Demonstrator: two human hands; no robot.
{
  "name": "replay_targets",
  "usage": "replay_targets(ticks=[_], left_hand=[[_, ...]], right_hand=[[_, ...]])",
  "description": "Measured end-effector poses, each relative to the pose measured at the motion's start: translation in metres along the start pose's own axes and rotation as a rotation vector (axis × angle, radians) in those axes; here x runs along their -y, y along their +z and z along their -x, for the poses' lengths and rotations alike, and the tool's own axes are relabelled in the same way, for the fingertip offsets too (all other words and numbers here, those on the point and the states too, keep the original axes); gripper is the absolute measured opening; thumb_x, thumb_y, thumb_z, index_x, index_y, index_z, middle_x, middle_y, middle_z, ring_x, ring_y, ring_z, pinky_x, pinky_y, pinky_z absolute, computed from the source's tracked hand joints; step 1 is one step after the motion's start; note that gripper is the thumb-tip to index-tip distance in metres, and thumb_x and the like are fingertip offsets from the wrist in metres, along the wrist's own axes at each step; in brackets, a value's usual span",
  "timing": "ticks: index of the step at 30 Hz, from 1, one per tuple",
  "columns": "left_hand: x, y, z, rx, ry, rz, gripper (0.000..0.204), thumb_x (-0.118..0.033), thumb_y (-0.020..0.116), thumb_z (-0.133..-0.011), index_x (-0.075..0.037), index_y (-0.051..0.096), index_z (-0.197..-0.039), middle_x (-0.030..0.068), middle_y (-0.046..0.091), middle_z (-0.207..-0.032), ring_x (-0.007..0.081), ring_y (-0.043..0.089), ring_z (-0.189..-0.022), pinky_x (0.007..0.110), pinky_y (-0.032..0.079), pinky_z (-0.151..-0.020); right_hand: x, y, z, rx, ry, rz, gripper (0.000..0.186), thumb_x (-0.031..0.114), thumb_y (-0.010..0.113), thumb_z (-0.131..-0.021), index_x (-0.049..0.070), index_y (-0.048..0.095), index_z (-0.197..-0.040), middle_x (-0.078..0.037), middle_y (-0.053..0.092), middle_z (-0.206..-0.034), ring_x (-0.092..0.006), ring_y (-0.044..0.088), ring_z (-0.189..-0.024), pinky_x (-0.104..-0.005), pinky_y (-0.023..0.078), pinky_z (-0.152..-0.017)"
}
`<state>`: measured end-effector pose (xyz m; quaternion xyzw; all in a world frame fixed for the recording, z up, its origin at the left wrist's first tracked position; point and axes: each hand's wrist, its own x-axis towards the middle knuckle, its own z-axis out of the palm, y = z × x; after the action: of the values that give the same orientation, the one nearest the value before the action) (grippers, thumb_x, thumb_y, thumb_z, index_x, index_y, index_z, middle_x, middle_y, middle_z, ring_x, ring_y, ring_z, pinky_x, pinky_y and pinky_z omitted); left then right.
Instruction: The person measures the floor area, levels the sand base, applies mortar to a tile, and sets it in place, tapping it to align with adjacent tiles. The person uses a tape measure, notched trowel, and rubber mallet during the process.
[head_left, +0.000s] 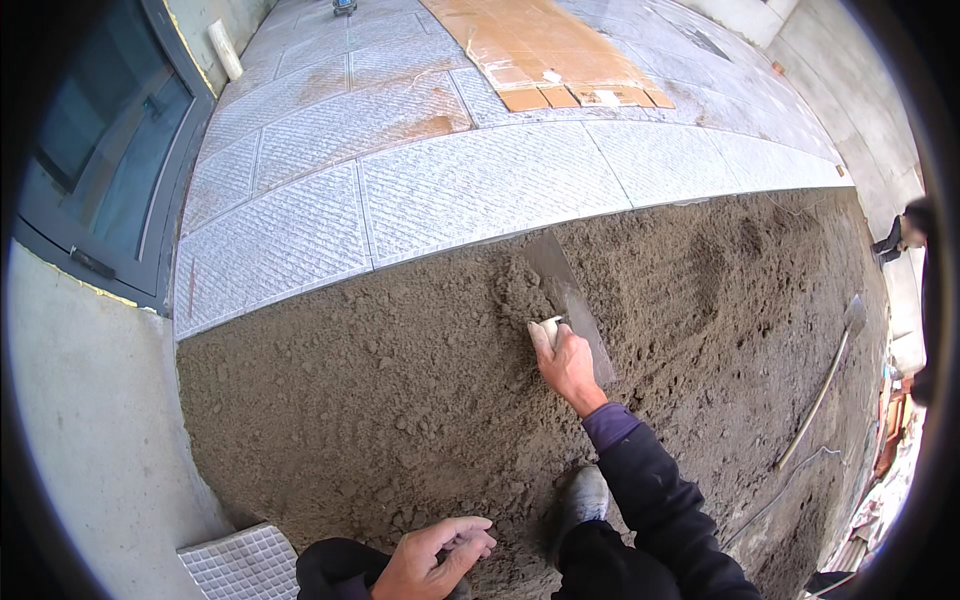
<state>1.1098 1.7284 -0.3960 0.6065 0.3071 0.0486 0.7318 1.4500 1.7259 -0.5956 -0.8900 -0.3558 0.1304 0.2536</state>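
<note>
My right hand (567, 362) is closed around the pale handle of a flat steel trowel (572, 300). The long blade lies slanted against the loose grey-brown mortar bed (400, 400), and a small heap of mortar (520, 288) sits along its left side. Low in the picture, my left hand (435, 558) hovers near my knee with fingers loosely bent and a gap between them; I see nothing in it. Beyond the mortar, a row of grey textured paving slabs (480, 180) ends in a straight edge.
A long-handled shovel (825, 385) lies on the mortar at right. Near my left leg is a square-patterned tile (240, 563). A glass door (110, 150) stands at left, and brown cardboard (550, 50) covers some far slabs. Another person (905, 230) is partly visible at the right edge.
</note>
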Motion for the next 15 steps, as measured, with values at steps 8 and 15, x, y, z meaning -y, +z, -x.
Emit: replay_targets(ticks=[8, 15], left_hand=[[-0.005, -0.002, -0.007, -0.008, -0.035, -0.007, 0.032, -0.024, 0.058, -0.108, 0.002, 0.065, -0.125, 0.0125, 0.075, -0.1, 0.02, 0.072, -0.09, 0.034, 0.056, -0.078], [-0.003, 0.01, -0.02, 0.016, -0.06, -0.014, 0.032, -0.024, 0.058, -0.108, 0.004, 0.065, -0.124, 0.0132, 0.075, -0.1, 0.0193, 0.072, -0.09, 0.033, 0.057, -0.079]], right_hand=[[0.033, -0.018, 0.03, -0.05, -0.118, 0.003, 0.052, 0.044, 0.066, -0.1, -0.004, 0.056, -0.081, -0.032, 0.065, -0.071, -0.0494, 0.066, -0.062, -0.0538, 0.051, -0.056], [0.065, 0.0, 0.019, 0.321, -0.122, -0.027, 0.064, 0.057, 0.057, -0.101, -0.006, 0.063, -0.095, -0.031, 0.07, -0.079, -0.0481, 0.072, -0.079, -0.0519, 0.058, -0.073]])
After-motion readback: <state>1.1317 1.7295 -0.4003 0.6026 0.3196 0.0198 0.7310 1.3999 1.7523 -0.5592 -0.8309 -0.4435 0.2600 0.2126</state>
